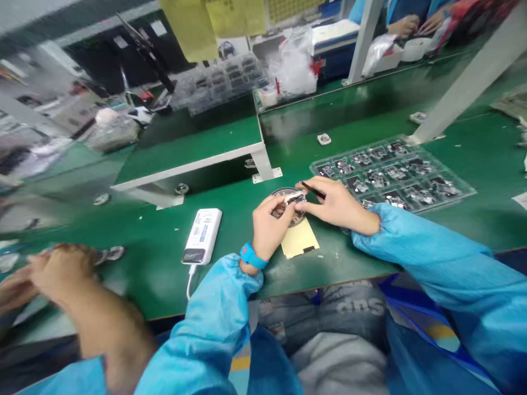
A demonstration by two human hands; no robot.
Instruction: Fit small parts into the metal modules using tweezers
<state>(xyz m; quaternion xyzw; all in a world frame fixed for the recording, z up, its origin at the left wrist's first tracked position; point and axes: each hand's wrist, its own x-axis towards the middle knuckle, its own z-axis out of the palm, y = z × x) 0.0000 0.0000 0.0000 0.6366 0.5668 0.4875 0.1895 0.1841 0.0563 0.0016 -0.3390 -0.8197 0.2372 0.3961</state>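
Observation:
My left hand (269,227) is curled, its thumb and fingers pinching a small white-and-metal part (290,198) over a round disc (293,217) on the green bench. My right hand (335,204) meets it from the right, fingers closed on the same small part, with a thin dark stick-like tool (313,190) held across its fingers. A yellowish card (299,241) lies just under both hands. Both arms wear light blue sleeves, and a blue band sits on my left wrist.
A clear tray (461,193) of several small metal parts lies right of my hands. A white power bank (203,235) with a cable lies to the left. A low white shelf (185,170) stands behind. Another person's bare forearm and hands (61,274) work at far left.

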